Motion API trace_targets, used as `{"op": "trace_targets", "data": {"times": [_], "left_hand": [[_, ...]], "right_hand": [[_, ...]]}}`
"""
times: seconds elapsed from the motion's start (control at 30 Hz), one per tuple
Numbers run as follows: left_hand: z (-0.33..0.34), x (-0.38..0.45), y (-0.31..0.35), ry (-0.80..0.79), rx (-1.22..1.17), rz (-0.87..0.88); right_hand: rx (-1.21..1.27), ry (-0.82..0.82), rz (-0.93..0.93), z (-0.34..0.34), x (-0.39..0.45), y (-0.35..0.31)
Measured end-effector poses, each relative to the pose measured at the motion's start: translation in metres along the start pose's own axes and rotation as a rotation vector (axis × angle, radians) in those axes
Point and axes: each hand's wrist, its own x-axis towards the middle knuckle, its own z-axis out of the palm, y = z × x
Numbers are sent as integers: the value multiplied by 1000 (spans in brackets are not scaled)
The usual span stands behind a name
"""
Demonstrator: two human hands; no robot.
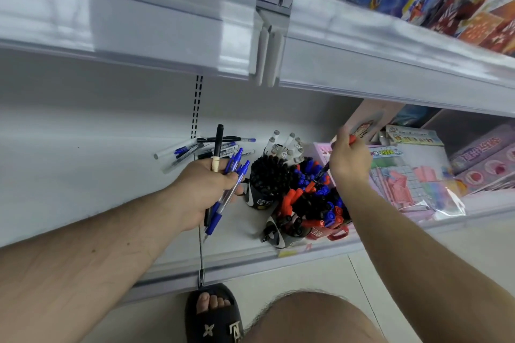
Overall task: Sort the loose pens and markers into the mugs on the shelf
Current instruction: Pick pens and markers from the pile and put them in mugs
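Note:
My left hand (204, 189) grips a bundle of blue pens (232, 175) plus one long black marker (218, 145), held left of the mugs. My right hand (349, 159) holds a pen with a red end (351, 140) above the back of the mug cluster. A black mug (260, 198) packed with black-capped pens stands in front; beside it a mug full of red, blue and black markers (312, 195), and a red mug (330, 232) near the shelf edge. Loose pens (195, 149) lie on the white shelf (83, 175) behind my left hand.
Grey-capped white markers (287, 146) stand behind the mugs. Pink stationery packs (412, 175) fill the shelf to the right. An upper shelf edge (362, 64) overhangs closely. My sandalled foot (213, 315) and knee are below the shelf front.

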Motion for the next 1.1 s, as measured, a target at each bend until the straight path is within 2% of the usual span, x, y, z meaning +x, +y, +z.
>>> {"op": "trace_targets", "data": {"times": [0.1,0.33,0.43,0.57,0.73,0.83,0.93,1.1], "left_hand": [[7,4,4,16,-40,17],[27,7,0,12,-97,15],[24,9,-4,30,-95,1],[15,11,-3,58,-86,3],[6,6,-2,47,-88,-3],[2,2,0,40,-86,-5],[1,-4,1,16,-98,-15],[-6,-19,4,-27,-44,-15]], "right_hand": [[37,112,16,-23,12,9],[-156,72,-61,-5,24,43],[-398,-32,-144,12,29,56],[-740,-254,-263,44,36,76],[-1021,-456,-106,70,25,85],[-1033,-599,1,68,25,80],[-1012,-632,35,58,27,66],[-904,-620,-215,53,-7,15]]}}
